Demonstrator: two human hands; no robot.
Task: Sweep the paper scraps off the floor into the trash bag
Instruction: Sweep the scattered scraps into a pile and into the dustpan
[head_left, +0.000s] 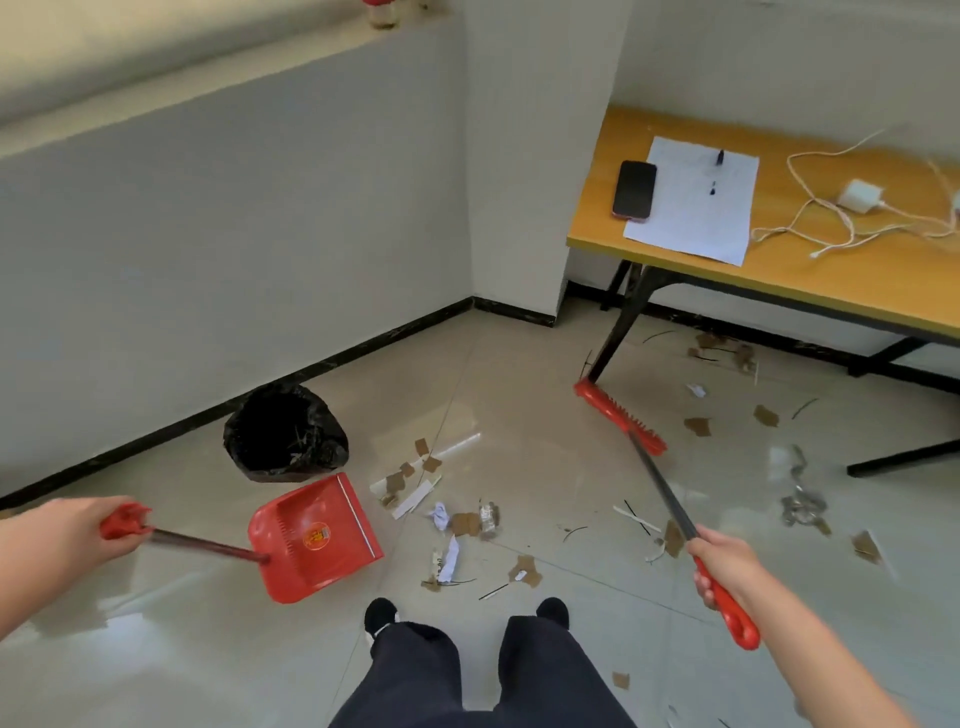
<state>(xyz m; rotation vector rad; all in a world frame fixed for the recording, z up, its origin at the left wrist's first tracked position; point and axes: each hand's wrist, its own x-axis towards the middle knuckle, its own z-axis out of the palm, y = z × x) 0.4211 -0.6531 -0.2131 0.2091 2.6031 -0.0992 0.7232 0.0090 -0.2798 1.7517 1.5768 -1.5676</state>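
My left hand (78, 530) grips the red handle of a red dustpan (314, 538), whose pan rests on the tiled floor, mouth facing right. My right hand (727, 564) holds the red grip of a broom; its red head (618, 415) lies on the floor beside the table leg. Brown and white paper scraps (465, 522) lie scattered between dustpan and broom, with more scraps (727, 384) under the table. A black trash bag (285, 434) stands open against the wall, just behind the dustpan.
A yellow table (831, 275) with black legs stands at the right, carrying a phone (634, 189), a paper sheet and a charger cable. White walls with a dark baseboard form a corner ahead. My feet (382, 616) are at the bottom.
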